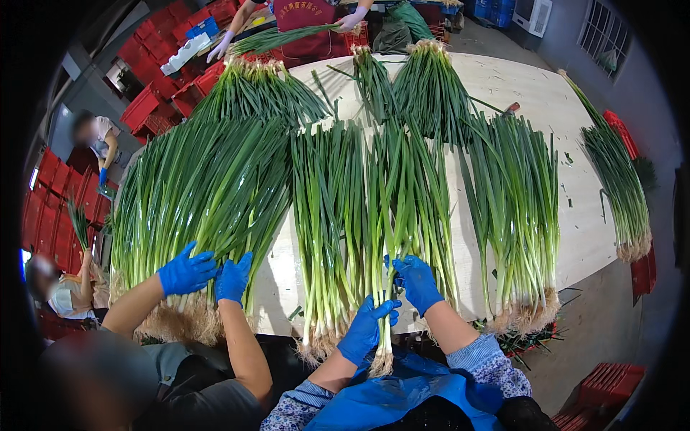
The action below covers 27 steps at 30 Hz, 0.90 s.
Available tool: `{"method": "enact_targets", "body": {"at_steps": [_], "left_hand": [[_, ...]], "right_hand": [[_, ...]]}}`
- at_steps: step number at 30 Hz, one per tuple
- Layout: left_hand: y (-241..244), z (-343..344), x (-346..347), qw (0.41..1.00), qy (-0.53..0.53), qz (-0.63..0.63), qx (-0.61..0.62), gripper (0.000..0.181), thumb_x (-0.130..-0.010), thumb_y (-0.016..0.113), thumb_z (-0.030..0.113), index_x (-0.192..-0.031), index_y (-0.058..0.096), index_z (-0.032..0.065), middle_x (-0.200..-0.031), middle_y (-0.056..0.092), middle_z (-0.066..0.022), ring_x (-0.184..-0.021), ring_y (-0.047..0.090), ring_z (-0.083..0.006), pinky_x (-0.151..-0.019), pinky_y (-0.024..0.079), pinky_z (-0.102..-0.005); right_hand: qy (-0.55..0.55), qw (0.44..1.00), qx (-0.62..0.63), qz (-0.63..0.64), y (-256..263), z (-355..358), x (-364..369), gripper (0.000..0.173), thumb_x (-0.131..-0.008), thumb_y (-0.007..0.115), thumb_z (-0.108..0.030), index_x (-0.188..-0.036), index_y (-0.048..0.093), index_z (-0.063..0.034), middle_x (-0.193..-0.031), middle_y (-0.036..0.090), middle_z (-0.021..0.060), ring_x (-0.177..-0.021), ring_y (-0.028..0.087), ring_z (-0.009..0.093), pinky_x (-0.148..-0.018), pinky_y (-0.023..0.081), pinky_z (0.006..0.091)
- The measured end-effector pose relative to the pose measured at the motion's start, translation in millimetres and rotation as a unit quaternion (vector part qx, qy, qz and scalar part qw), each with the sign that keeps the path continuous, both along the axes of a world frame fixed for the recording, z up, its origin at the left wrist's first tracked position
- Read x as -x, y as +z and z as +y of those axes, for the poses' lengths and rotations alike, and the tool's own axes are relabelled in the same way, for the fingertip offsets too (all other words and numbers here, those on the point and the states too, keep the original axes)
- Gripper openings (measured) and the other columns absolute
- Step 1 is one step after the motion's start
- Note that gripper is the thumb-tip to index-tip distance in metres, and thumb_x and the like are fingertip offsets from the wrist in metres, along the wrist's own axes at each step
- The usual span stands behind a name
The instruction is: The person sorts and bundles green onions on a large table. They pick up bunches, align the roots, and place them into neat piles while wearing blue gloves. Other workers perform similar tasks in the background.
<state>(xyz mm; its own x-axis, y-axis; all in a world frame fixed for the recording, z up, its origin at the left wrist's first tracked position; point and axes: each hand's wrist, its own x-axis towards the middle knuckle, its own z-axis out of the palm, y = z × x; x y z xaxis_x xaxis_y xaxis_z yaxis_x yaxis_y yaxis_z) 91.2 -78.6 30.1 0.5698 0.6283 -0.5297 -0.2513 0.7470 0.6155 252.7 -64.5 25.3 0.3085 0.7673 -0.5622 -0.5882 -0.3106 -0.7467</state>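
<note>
Both my hands wear blue gloves. My left hand [365, 329] is closed around the pale lower stems of a few green onions [384, 345], whose roots hang below it over the table's front edge. Higher up, my right hand [418, 284] has its fingers curled at the stalks of the same onions; its fingertips are partly hidden. Their leaves run away from me over other onions. Just left lies a row of green onions [329, 226], roots towards me. A wide bunch [520, 226] lies to the right.
A co-worker's gloved hands [207, 275] rest on a large onion heap [178, 178] at left. Across the pale table [501, 81], another person holds onions. More bunches [431, 86] lie at the far side, one [614, 183] at the right edge. Red crates [59, 210] stand left.
</note>
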Motion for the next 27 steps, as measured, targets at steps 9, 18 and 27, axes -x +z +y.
{"method": "enact_targets", "body": {"at_steps": [9, 18, 27], "left_hand": [[-20, 6, 0, 0.998, 0.037, -0.032, 0.037, 0.029, -0.086, 0.062, 0.008, -0.111, 0.051, 0.0008, -0.092, 0.064, -0.0120, -0.072, 0.058, -0.0192, -0.056, 0.048, -0.0313], [-18, 23, 11, 0.999, 0.016, 0.016, 0.024, 0.030, -0.087, 0.063, 0.024, -0.107, 0.053, 0.0032, -0.095, 0.064, -0.0133, -0.069, 0.059, -0.0191, -0.056, 0.047, -0.0302], [-8, 25, 15, 0.991, -0.029, -0.028, 0.131, 0.041, -0.093, 0.050, 0.023, -0.128, 0.047, 0.0007, -0.080, 0.058, -0.0057, -0.061, 0.052, -0.0133, -0.049, 0.043, -0.0245]], "right_hand": [[0.021, 0.995, -0.083, -0.053, 7, -37, 9, 0.024, -0.089, 0.059, -0.011, -0.111, 0.060, -0.0017, -0.096, 0.066, 0.0059, -0.080, 0.061, 0.012, -0.070, 0.048, 0.0257], [0.082, 0.987, -0.133, 0.036, 112, -126, -31, 0.048, -0.083, 0.056, -0.003, -0.130, 0.045, 0.0035, -0.102, 0.062, 0.0118, -0.071, 0.058, 0.013, -0.067, 0.049, 0.0259], [-0.227, 0.911, -0.123, -0.321, 190, -268, -118, 0.062, -0.072, 0.048, -0.001, -0.133, 0.042, 0.0035, -0.103, 0.062, 0.0114, -0.062, 0.051, 0.009, -0.058, 0.045, 0.0223]]}}
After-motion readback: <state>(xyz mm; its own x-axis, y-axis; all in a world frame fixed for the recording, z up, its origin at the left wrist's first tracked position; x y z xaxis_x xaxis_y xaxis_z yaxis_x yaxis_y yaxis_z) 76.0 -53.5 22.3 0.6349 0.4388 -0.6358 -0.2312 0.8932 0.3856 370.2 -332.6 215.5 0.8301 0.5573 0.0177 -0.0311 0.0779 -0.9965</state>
